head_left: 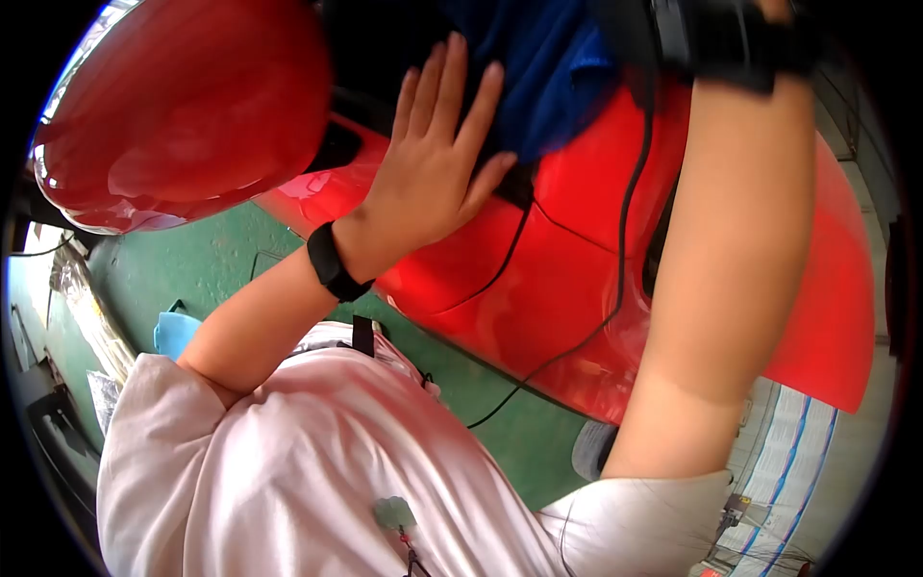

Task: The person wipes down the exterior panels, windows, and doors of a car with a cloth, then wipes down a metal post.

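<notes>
My left hand (pixel 428 173), with a black band on its wrist, has its fingers stretched out and apart. Its fingertips lie over a dark area beside a blue cloth (pixel 553 82) draped on a red car body (pixel 586 231). Whether the fingers press on the cloth or just hover, I cannot tell. My right arm reaches up the right side. A black object (pixel 716 43) crosses its wrist and hides most of that hand at the top edge; its fingers do not show. A black cord (pixel 630 207) hangs down from near there across the red panel.
A large glossy red side mirror (pixel 183 106) stands out at the upper left. The floor (pixel 202 255) is green. At the left are a light blue item (pixel 176 332) and long plastic-wrapped pieces (pixel 91 298). White strips with blue lines (pixel 793 452) lie at the lower right.
</notes>
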Tool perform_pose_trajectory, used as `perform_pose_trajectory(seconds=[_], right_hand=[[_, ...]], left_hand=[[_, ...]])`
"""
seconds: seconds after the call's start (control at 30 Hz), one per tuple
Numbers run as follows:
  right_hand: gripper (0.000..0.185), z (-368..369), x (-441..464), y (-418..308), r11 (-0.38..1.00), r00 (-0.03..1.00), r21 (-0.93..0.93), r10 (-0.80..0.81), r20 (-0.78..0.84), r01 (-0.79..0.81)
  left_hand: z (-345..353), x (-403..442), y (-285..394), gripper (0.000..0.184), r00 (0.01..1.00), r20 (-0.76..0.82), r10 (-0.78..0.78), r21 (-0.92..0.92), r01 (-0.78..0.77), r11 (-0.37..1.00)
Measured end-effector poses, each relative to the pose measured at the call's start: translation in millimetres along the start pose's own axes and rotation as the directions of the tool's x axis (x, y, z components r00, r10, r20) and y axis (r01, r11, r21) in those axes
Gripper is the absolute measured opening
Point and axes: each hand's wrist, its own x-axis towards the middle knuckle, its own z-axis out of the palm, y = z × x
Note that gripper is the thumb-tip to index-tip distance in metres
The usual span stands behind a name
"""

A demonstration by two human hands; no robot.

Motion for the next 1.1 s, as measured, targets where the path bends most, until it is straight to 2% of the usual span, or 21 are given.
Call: perform_pose_trajectory(seconds=[0.13,0.27,0.3,0.37,0.47,0.53,0.6,0.67,0.77,0.8,0.87,0.9,0.93,0.97,1.03,1.1], right_hand=[[0.056,-7.8,-43.3,0.3,0.983,0.991,-0.134,-0.127,-0.029,0.122],[0.047,-6.4,-118.0,-5.6,0.976,0.989,-0.164,-0.148,-0.025,0.142],[0.053,0.5,-140.6,-3.4,0.989,0.996,-0.119,-0.089,-0.013,0.087],[0.06,-5.6,-185.2,-18.0,0.983,0.982,-0.181,0.006,0.189,0.029],[0.06,-3.8,-247.8,-40.7,0.972,0.944,-0.215,0.154,0.29,-0.093],[0.057,-7.5,-285.5,-53.1,0.968,0.897,-0.15,0.245,0.368,-0.203],[0.057,-2.0,-333.8,-63.4,0.959,0.894,-0.121,0.283,0.347,-0.256],[0.051,0.0,-389.7,-68.1,0.946,0.872,-0.076,0.321,0.37,-0.316],[0.048,-2.1,-470.0,-71.3,0.926,0.809,-0.187,0.377,0.45,-0.327],[0.052,-4.6,-485.3,-67.9,0.937,0.825,-0.158,0.348,0.445,-0.31],[0.061,-4.4,-503.2,-60.0,0.958,0.861,-0.096,0.285,0.422,-0.27],[0.064,-4.4,-497.6,-58.6,0.949,0.861,-0.078,0.309,0.404,-0.304],[0.068,-5.1,-482.7,-59.0,0.939,0.86,-0.059,0.334,0.386,-0.339],[0.071,-3.9,-466.0,-58.6,0.928,0.858,-0.036,0.358,0.368,-0.372],[0.075,3.9,-429.7,-51.5,0.941,0.9,-0.006,0.326,0.29,-0.339],[0.077,11.0,-390.3,-52.6,0.952,0.92,-0.01,0.3,0.251,-0.307]], left_hand=[[-7.0,-27.0,3.8,0.071,0.985,0.148,0.091,-0.047,-0.085,0.995],[-4.0,-44.0,6.6,0.06,0.96,0.243,0.137,-0.081,-0.121,0.989],[-4.3,-47.3,5.2,0.058,0.954,0.262,0.147,-0.086,-0.129,0.988],[-9.4,-48.0,-0.6,0.051,0.951,0.237,0.199,-0.081,-0.185,0.979],[-14.2,-59.4,-9.3,0.042,0.915,0.235,0.328,-0.118,-0.308,0.944],[-15.6,-77.4,-12.1,0.035,0.883,0.247,0.399,-0.158,-0.369,0.916],[-15.3,-108.1,-11.0,0.025,0.859,0.28,0.427,-0.178,-0.391,0.903],[-14.1,-140.8,-13.4,0.027,0.79,0.401,0.464,-0.229,-0.404,0.885],[-20.7,-149.9,-22.6,0.023,0.727,0.459,0.511,-0.234,-0.456,0.859],[-16.9,-158.0,-29.6,0.023,0.707,0.472,0.527,-0.236,-0.475,0.848],[-18.5,-153.4,-38.0,0.021,0.74,0.412,0.532,-0.246,-0.471,0.847],[-16.2,-152.9,-43.0,0.019,0.76,0.377,0.53,-0.241,-0.473,0.848],[-21.8,-139.8,-46.3,0.015,0.7,0.381,0.604,-0.231,-0.56,0.795],[-24.0,-134.9,-47.6,0.014,0.735,0.378,0.563,-0.196,-0.531,0.825],[-26.7,-131.3,-49.7,0.013,0.801,0.365,0.474,-0.122,-0.464,0.878],[-25.1,-129.2,-50.2,0.017,0.863,0.283,0.419,-0.011,-0.434,0.901]])
